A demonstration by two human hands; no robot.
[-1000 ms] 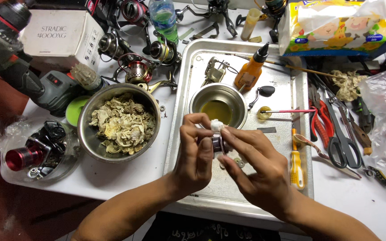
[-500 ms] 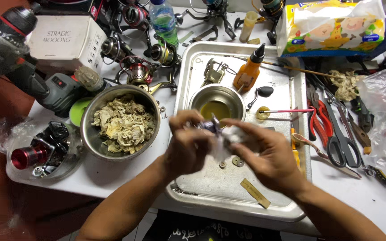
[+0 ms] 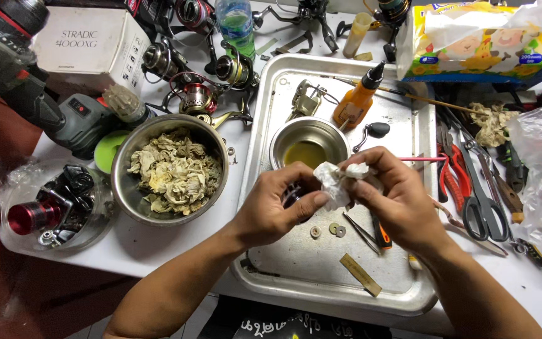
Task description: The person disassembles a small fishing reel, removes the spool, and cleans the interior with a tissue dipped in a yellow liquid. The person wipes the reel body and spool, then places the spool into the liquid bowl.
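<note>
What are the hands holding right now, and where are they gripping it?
Both hands pinch a crumpled white tissue above the metal tray. The left hand also grips a small dark part, mostly hidden, so where it is held cannot be told. The right hand presses the tissue's upper edge.

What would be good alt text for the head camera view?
Two bare hands, left hand and right hand, rub a crumpled white tissue on a small dark part over a shallow steel tray. A round steel bowl of used yellowish tissues sits left.
</note>
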